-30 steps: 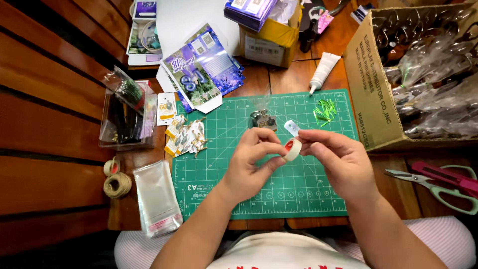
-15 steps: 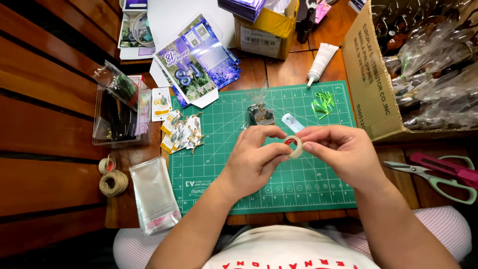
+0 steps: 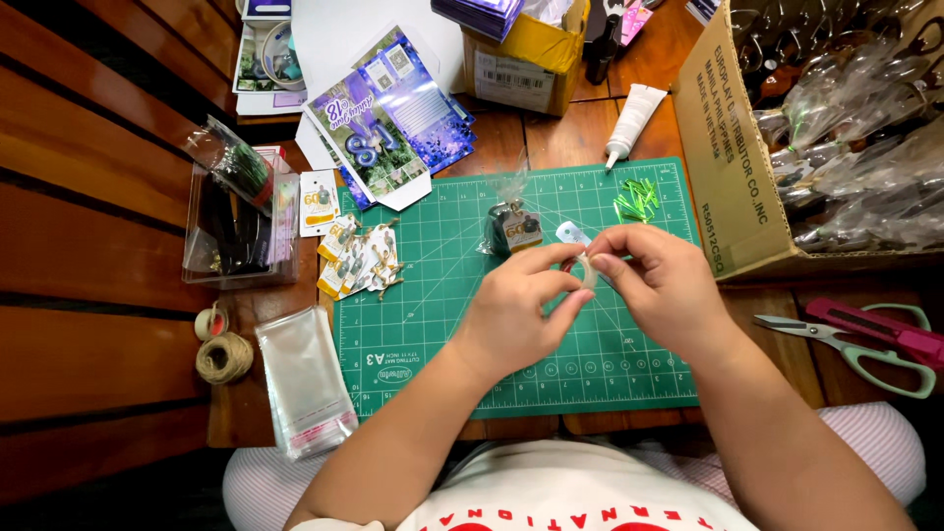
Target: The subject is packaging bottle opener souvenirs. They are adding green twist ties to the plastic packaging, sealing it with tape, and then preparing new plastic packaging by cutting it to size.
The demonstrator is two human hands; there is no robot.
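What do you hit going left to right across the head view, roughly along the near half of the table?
Twine spools → stack of clear cellophane bags → green cutting mat → left hand → small tape roll pinched by both hands → right hand → scissors.

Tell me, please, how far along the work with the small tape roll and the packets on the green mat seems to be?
Done, it seems: one wrapped packet lies on the green cutting mat. In hand: the left hand and right hand hold a small tape roll between their fingers. Apparently left: loose printed tags at the mat's left edge and a stack of empty clear bags beside it.
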